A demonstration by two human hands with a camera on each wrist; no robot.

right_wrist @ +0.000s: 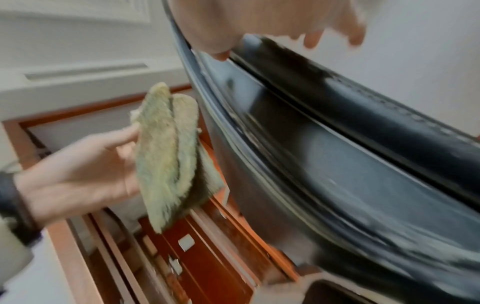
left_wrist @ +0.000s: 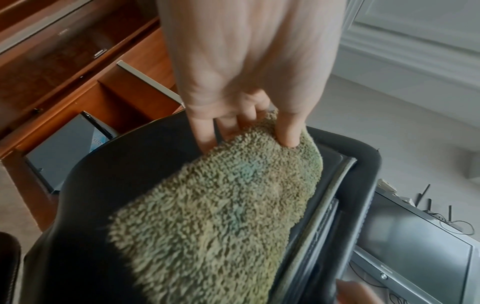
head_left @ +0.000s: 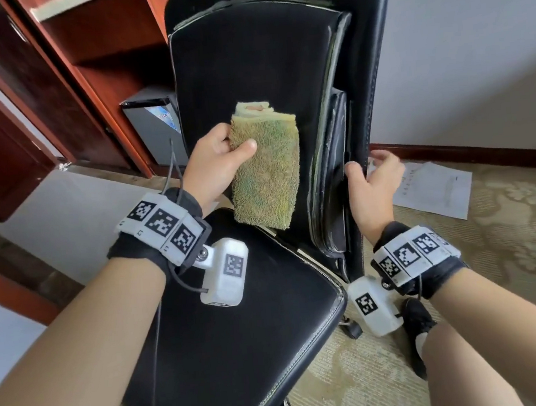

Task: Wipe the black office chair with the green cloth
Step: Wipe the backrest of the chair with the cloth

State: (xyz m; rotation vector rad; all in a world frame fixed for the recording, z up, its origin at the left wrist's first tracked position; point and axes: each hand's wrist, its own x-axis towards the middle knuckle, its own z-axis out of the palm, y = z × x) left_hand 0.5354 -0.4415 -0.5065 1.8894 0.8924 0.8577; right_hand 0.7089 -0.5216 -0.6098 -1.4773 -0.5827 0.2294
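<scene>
Fingers (left_wrist: 202, 131) of my left hand (head_left: 214, 165) are curled behind the green cloth (head_left: 266, 170), and my thumb (head_left: 243, 148) presses on its front, so I pinch it near its top left corner. From the left wrist view, the finger tips dig into the fuzzy top edge of the cloth. The cloth is folded into a thick pad with a few layers, and it hangs down from my grip. It is in front of the back rest (head_left: 246, 61) of the black office chair (head_left: 233, 337). From the right wrist view, the cloth looks a little apart from the chair back, not flat on it.

My right hand (head_left: 372, 179) is at the right edge of the chair back. Its thumb (head_left: 353, 170) rests on the front of the edge, and the other fingers (head_left: 386, 158) are spread loose behind it. They look relaxed, not tight. That view is blurry, so I cannot tell if the far fingers touch the chair.

Below the cloth is the black seat, with light stitching along its rim. My two arms wear black bands with white blocks and black square marks.

Behind the chair on the left is a red-brown wooden cabinet (head_left: 89, 56) with open shelves. A small dark box (head_left: 154, 125) sits in its low part. On the right, a sheet of white paper (head_left: 435, 190) lies on the patterned carpet (head_left: 508, 228), near a white wall. My dark shoe (head_left: 416, 316) is on the carpet by the chair.
</scene>
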